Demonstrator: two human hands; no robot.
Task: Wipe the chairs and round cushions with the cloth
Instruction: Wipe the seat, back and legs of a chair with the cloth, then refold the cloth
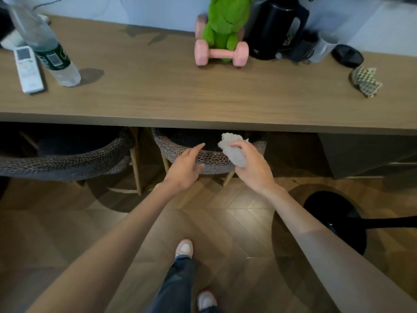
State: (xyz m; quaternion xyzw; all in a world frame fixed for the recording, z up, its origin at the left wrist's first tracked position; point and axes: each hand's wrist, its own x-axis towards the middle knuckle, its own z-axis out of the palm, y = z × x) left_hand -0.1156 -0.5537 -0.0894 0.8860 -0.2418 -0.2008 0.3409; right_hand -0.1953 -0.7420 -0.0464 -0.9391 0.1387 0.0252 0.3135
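Both hands at the middle chair, cloth in the right one

From my feed: the right hand (252,169) has its fingers curled round the crumpled pale cloth (232,150) and holds it right at the top rim of the middle chair (212,158), on the woven backrest. That chair is tucked under the wooden desk (146,91). The left hand (185,169) is just beside it, fingers loose and stretched out over the same rim, holding nothing. I can't tell if it actually touches the weave. A second chair (67,161) is tucked in to the left. The seats are in shadow, so I can't make out the cushions. Up on the desk there's a pink dumbbell (222,54), green plush (225,21), black kettle (277,26), water bottle (52,55) and white remote (28,68).
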